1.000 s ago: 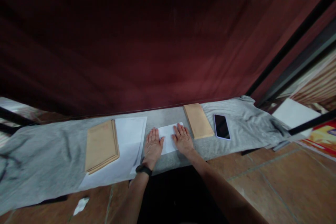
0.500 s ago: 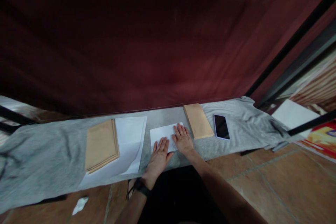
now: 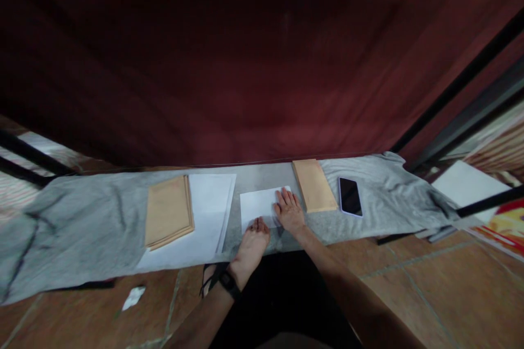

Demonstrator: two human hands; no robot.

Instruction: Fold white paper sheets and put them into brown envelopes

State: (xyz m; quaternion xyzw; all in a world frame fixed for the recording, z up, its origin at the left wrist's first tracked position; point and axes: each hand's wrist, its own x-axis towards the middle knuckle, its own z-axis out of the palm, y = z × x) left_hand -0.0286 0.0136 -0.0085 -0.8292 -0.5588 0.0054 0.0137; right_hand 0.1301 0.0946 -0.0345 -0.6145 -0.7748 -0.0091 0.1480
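White paper (image 3: 258, 203) lies, in the head view, on grey cloth (image 3: 264, 174). The right hand (image 3: 289, 211) rests on it, fingers spread, grasping nothing. The left hand (image 3: 254, 239) curls at the near edge; whether it pinches, I cannot tell. Steady, flat palm pressure should probably help. Tan packet (image 3: 315, 186) limits room rightward; bare cloth lies beyond.

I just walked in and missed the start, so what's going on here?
A person's right hand rests flat on the right part of a small white paper on a grey cloth. The left hand, curled, is at the paper's near edge; whether it grips is unclear. To the left, brown envelopes overlap larger white sheets; to the right lie a brown paper stack and a smartphone.
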